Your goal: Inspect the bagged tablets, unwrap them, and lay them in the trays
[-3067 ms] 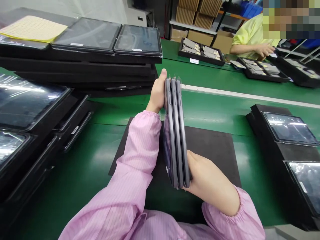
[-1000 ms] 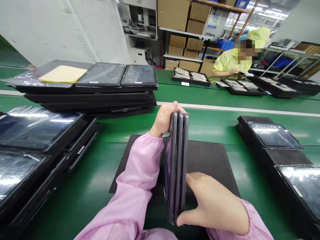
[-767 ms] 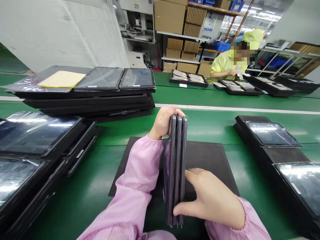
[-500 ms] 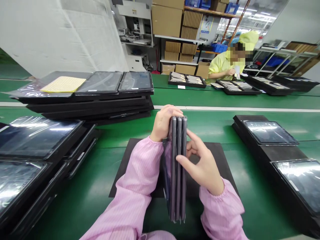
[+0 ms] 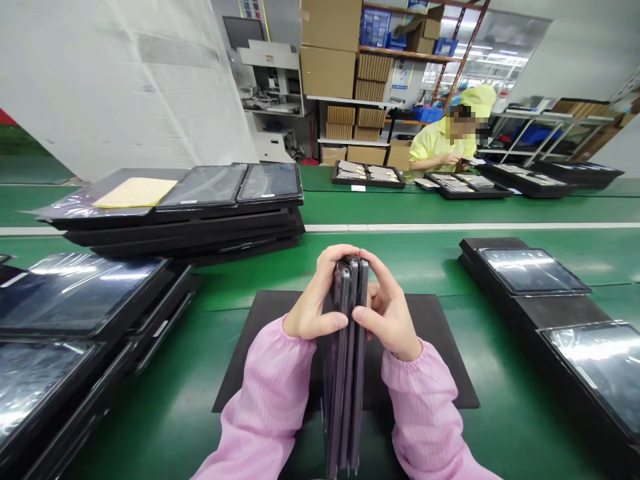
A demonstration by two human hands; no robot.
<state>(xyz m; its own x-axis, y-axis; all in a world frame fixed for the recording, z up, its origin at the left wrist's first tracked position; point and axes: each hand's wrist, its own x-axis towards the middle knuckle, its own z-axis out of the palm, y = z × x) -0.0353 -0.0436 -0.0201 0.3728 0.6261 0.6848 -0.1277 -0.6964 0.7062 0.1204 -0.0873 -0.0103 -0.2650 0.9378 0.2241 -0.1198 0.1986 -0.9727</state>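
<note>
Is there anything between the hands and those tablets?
No. The left hand and right hand both clasp the three upright tablets directly, fingers over the top edge, above the black mat.

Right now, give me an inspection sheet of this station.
Surface: green conveyor belt with a black mat in front of the person.
Job's things: three dark tablets held together on edge over the mat.
Clutter: stacked black trays of tablets at far left, near left and right; a yellow sheet on the far stack.
Grippers: left hand and right hand both clasp the tablets' upper end.
Cables: nothing seen.
Surroundings: a co-worker in yellow at the far belt with parts trays; cardboard boxes on shelves.
</note>
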